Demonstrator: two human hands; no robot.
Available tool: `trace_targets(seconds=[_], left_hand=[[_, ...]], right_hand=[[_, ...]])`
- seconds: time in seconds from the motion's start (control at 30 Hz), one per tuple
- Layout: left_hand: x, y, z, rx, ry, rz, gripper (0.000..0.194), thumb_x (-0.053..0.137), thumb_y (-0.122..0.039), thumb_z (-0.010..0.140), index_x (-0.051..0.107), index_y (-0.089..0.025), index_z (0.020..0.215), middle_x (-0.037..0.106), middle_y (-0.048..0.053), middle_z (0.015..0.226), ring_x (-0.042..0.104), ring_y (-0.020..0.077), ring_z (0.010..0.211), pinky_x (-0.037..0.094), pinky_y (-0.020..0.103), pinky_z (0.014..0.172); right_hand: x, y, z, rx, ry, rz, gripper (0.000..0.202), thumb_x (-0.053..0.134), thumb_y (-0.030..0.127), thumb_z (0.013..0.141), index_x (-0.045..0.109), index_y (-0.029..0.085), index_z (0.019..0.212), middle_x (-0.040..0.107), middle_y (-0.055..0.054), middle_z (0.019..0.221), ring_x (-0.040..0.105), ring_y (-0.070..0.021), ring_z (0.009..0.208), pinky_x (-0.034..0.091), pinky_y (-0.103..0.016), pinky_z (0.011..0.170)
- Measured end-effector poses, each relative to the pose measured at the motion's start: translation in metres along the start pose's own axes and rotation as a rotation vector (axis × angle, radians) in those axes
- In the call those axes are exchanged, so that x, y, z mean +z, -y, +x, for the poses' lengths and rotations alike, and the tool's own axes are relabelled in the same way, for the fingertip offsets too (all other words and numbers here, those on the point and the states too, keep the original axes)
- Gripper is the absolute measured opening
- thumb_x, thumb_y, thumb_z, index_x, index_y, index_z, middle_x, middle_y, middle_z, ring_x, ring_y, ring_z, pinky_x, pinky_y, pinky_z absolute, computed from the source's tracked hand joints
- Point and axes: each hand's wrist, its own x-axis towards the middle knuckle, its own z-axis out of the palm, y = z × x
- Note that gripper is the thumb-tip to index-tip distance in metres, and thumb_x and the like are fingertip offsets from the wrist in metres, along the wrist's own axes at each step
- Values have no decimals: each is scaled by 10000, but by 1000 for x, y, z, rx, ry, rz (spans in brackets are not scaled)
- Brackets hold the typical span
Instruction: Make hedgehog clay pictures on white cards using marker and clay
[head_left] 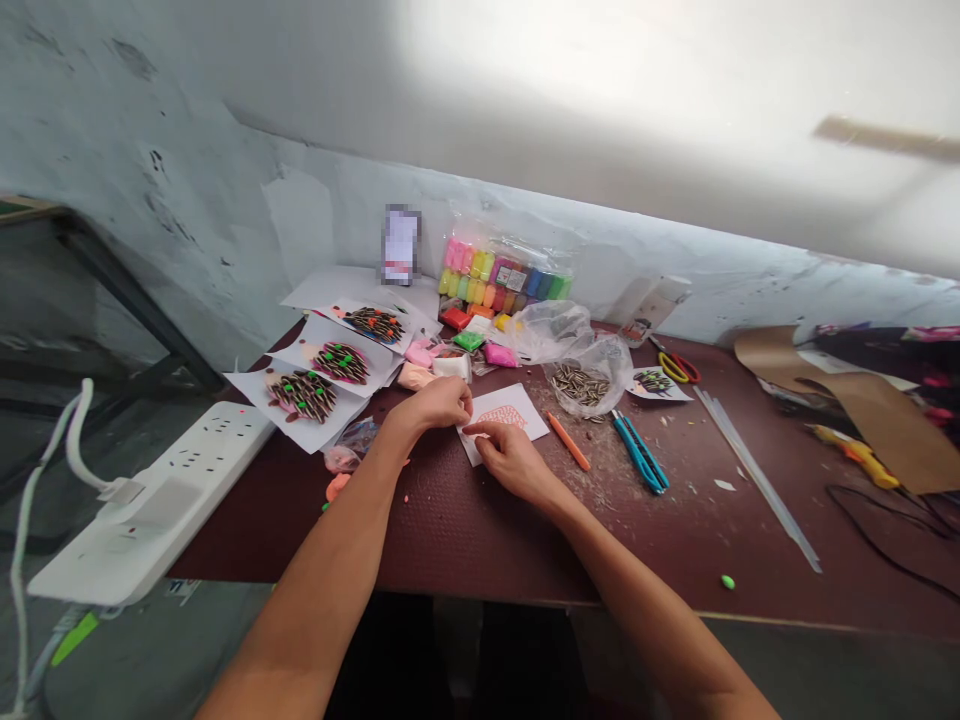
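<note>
A white card (531,410) with an orange-pink clay shape (504,414) on it lies on the dark red table. At the card's left edge is my left hand (444,403), its fingers bent together; what they hold, if anything, is too small to name. My right hand (508,456) rests over the card's lower part, index finger pointing left toward the left fingertips and the other fingers curled. Whether it grips anything cannot be made out. Just right of the card lies an orange pen-like tool (568,441). Behind my left hand sits a white clay block (452,367).
Decorated hedgehog cards (301,396) lie at left beside a white power strip (150,500). Colored clay packs (502,280) and a phone (401,245) stand behind. Rightward are a bag of brown pieces (581,385), a teal cutter (640,453), scissors (679,367), clear sticks (757,480) and a glue gun (859,457).
</note>
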Motion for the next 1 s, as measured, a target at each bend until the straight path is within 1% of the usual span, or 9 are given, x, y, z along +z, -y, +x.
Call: trace_targets(seconds=[0.1,0.3,0.4,0.5,0.63,0.73,0.83,0.97,1.0], left_hand=[[0,0,0,1,-2,6,219,595,-108,615,752,-108,768,633,10,614,499,112,563,298,221,506],[1,-1,0,2,-6,-4,224,582,-97,606,747,-105,757,607,2,596,480,107,540,280,227,485],[0,-2,-1,-6,-10,1,226,582,-97,606,749,-108,758,604,-1,588,472,106,531,284,230,490],[0,-2,-1,-1,-6,7,229,586,-102,608,753,-109,763,609,0,589,478,109,536,289,230,496],[0,-1,0,15,-8,24,231,587,-103,618,756,-106,774,600,-2,585,481,107,543,286,225,494],[0,-1,0,17,-15,30,243,576,-95,613,757,-110,774,588,-8,570,478,106,541,283,221,490],[0,0,-1,24,-9,26,255,571,-95,610,759,-113,782,597,-6,577,485,108,543,283,221,487],[0,1,0,25,-13,19,264,573,-103,617,761,-107,803,627,7,615,498,111,554,302,219,498],[0,1,0,23,-14,19,265,575,-105,616,761,-107,805,633,9,621,504,112,558,306,218,501]], right_hand=[[0,1,0,-6,13,-21,408,439,105,837,735,149,1113,750,-91,1051,669,-218,948,464,-325,875],[2,1,0,3,27,-47,412,433,107,838,736,153,1113,757,-84,1011,677,-212,901,473,-316,853],[2,0,0,-4,14,-50,393,438,98,830,745,155,1068,753,-83,1006,667,-209,914,459,-311,853],[2,-2,0,-20,-4,-24,354,443,100,825,751,173,986,740,-46,883,642,-174,804,446,-277,772],[-1,-7,0,5,-51,41,313,442,112,824,718,178,956,626,19,669,504,-122,578,369,-235,594],[-3,-9,-1,30,-43,68,270,443,115,820,682,178,927,532,48,588,427,-110,516,306,-228,530],[-4,-9,-2,48,-25,135,202,452,136,828,625,185,919,471,73,539,399,-109,477,281,-228,496],[-8,-10,-3,50,-73,222,32,514,228,852,530,205,869,524,72,576,481,-117,511,341,-232,529],[-9,-10,-3,39,-89,208,38,531,241,852,518,208,837,546,64,594,502,-121,537,361,-237,554]])
